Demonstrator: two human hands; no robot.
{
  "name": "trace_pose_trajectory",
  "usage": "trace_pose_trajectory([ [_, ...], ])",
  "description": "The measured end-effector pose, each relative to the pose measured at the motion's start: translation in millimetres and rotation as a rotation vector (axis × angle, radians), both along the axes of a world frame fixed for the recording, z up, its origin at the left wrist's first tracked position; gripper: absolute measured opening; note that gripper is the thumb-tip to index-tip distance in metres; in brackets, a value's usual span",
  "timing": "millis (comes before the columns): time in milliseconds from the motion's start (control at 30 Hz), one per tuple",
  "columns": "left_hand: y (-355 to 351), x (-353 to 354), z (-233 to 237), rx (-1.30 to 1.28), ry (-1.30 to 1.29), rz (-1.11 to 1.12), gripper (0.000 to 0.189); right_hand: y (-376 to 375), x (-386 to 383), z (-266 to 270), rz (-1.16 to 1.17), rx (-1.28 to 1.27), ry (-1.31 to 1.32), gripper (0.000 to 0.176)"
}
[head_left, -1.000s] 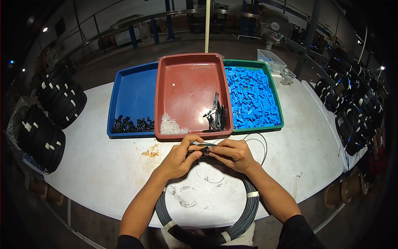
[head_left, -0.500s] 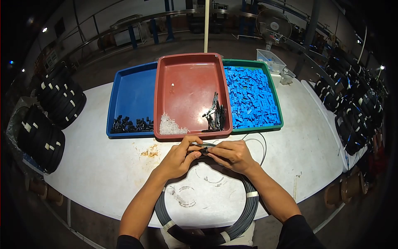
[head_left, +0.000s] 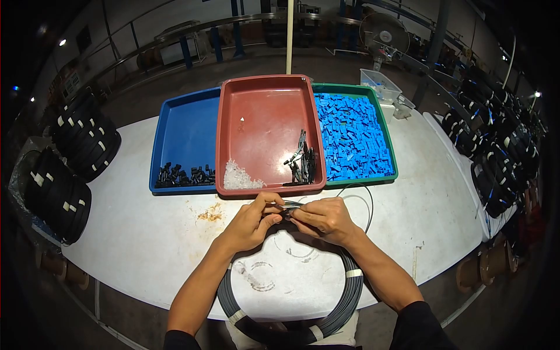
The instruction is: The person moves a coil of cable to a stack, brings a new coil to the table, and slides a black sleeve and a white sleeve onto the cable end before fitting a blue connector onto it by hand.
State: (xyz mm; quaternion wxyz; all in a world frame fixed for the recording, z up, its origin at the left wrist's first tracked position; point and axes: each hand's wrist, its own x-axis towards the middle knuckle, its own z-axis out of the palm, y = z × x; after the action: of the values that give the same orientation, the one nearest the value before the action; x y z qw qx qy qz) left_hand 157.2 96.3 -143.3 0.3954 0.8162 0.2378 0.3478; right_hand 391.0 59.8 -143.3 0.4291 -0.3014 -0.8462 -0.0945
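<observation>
A coil of dark cable (head_left: 350,291) with white tape bands lies at the table's front edge, its far side under both hands. My left hand (head_left: 255,221) is closed on that far side, with thumb and fingers around the cable. Close beside it, my right hand (head_left: 326,220) pinches a small dark part between thumb and fingers; the fingertips hide most of it. A thin loose cable end (head_left: 372,204) loops out to the right behind my right hand. Just beyond the hands stands a red tray (head_left: 262,122) with clear small pieces and black parts.
A blue tray (head_left: 185,125) with black pieces stands left of the red one, and a green tray (head_left: 392,154) full of blue clips right of it. Black coils (head_left: 58,192) are stacked at the left; more coils (head_left: 496,169) at the right. Clear containers (head_left: 380,84) stand behind.
My hands stay in nearly the same place; the right fingertips have shifted slightly over the small dark part. The loose cable loop has moved slightly left.
</observation>
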Motion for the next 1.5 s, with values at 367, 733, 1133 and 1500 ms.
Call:
trace_pose_trajectory([
  [367,-6,2,9,-0.038,0.002,0.053,0.026,-1,0,0,0.022,-0.084,0.128,0.019],
  [733,-1,2,4,0.055,0.052,0.082,0.019,-2,0,0,0.010,-0.063,0.125,0.019],
  [1133,-1,4,9,0.560,-0.062,0.184,0.018,-6,-3,2,0.061,-0.183,0.187,0.024],
  [1500,-6,5,8,0.452,-0.096,0.202,0.020,-11,-2,-3,0.071,-0.202,0.151,0.048],
])
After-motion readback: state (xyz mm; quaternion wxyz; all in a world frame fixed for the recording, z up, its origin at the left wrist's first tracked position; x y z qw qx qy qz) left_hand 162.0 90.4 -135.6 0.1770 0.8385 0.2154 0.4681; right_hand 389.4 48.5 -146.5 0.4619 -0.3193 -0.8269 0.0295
